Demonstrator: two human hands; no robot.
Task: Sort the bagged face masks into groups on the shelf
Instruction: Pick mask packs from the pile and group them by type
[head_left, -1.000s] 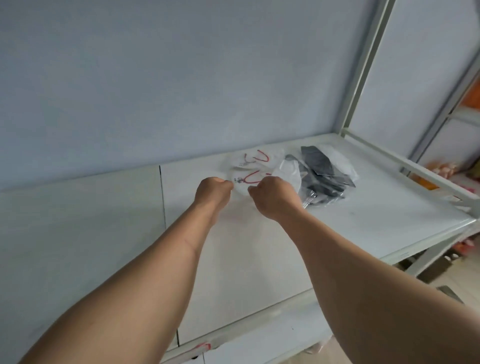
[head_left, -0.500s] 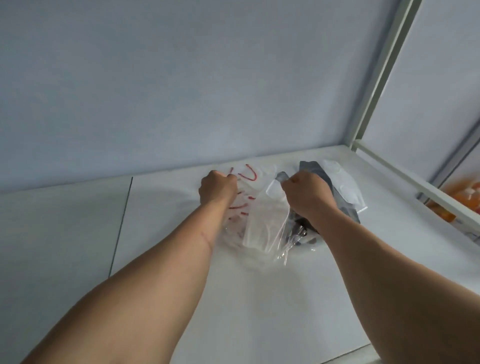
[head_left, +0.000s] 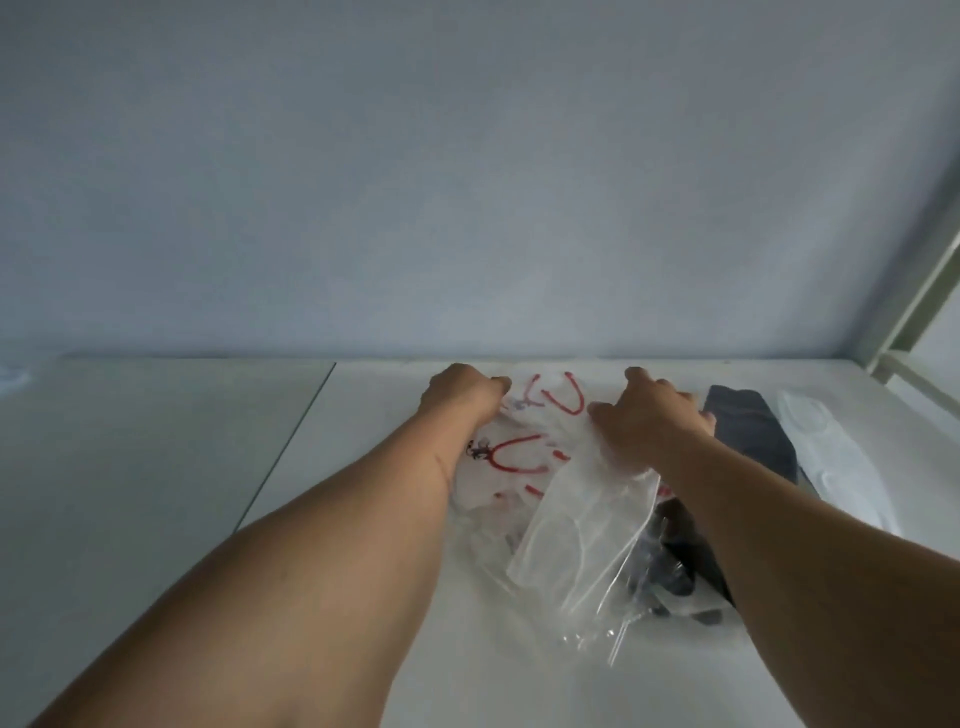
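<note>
Nearest, a clear bag (head_left: 582, 540) hangs from the right hand (head_left: 652, 423), its fingers clamped on the top edge, long axis running toward the viewer. Beyond, the left hand (head_left: 460, 397) grips the red-strapped masks (head_left: 519, 452) on the shelf (head_left: 363, 649). Since 0.5 s ago, both hands have moved farther apart.

The white shelf (head_left: 363, 649) ran up to a pale blue wall, with a thin seam (head_left: 291, 447) dividing its left panel from the right one. On the right panel lay a loose pile of clear bags: white masks with red ear loops (head_left: 524, 457) toward the back, a clear bag (head_left: 582, 540) lying over them, a dark grey mask (head_left: 753, 436) just beside, and a white mask (head_left: 836, 462) farthest right. A white upright post (head_left: 914, 312) stood at the shelf's right rear corner.
</note>
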